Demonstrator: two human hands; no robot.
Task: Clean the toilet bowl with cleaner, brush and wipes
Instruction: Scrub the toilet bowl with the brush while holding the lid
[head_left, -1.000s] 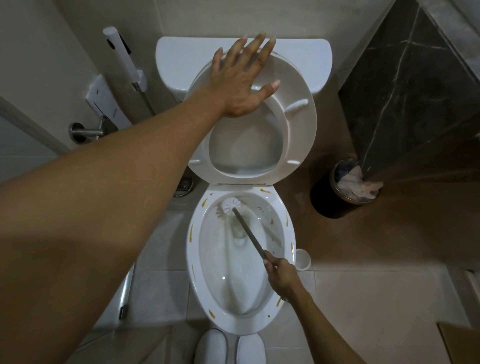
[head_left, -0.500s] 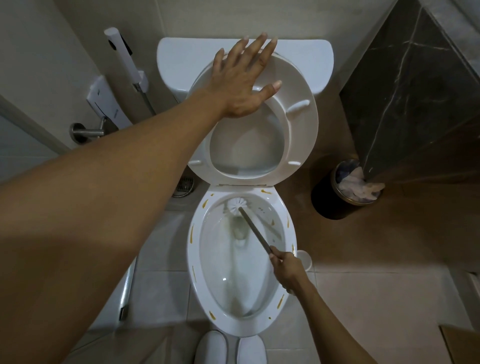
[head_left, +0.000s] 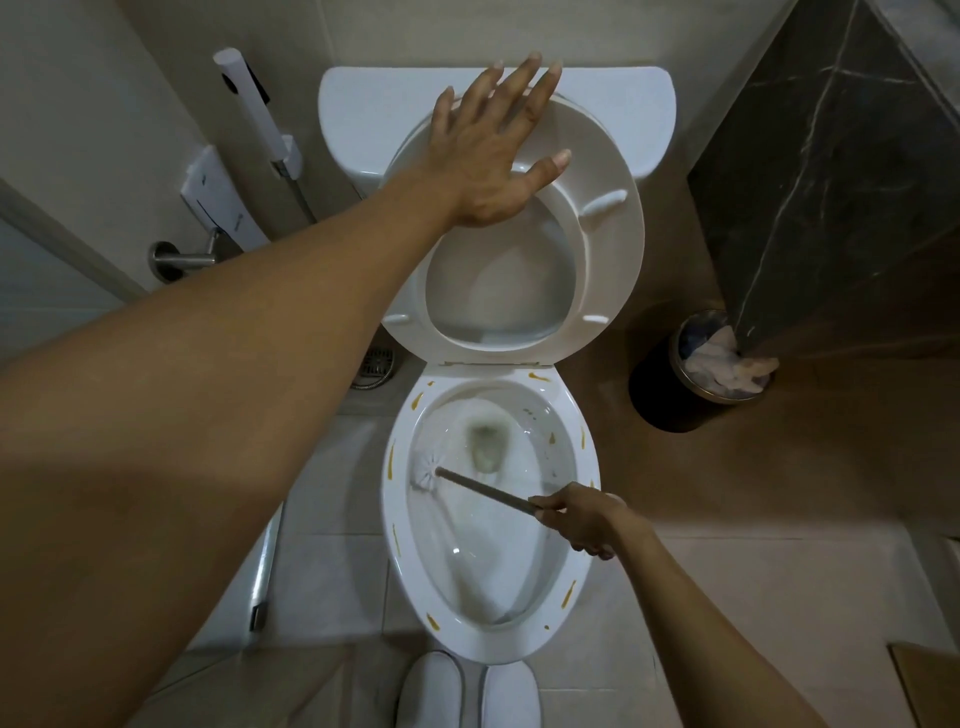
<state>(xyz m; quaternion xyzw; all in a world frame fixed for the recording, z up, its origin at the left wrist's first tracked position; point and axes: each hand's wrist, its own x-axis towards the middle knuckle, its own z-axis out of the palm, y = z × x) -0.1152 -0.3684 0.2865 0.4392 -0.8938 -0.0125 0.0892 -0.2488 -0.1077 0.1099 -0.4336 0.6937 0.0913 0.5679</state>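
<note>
A white toilet bowl (head_left: 582, 587) stands below me with yellow-brown smears along its rim. Its seat and lid (head_left: 618, 249) are raised against the white tank (head_left: 363, 119). My left hand (head_left: 493, 150) lies flat, fingers spread, on the raised seat's upper left. My right hand (head_left: 582, 519) is over the bowl's right rim, closed around the dark handle of a toilet brush (head_left: 480, 486). The brush's white head (head_left: 428, 470) presses against the bowl's inner left wall. Water in the bowl looks foamy around the drain.
A bidet sprayer (head_left: 254, 114) hangs on the left wall above a metal holder (head_left: 182, 257). A floor drain (head_left: 376, 366) sits left of the bowl. A black bin (head_left: 696, 374) with crumpled paper stands at the right, below a dark marble wall. White slippers (head_left: 467, 691) touch the bowl's front.
The brush head has swung from the back of the bowl down to its left wall. My right hand has shifted right over the rim. My left hand has stayed on the seat.
</note>
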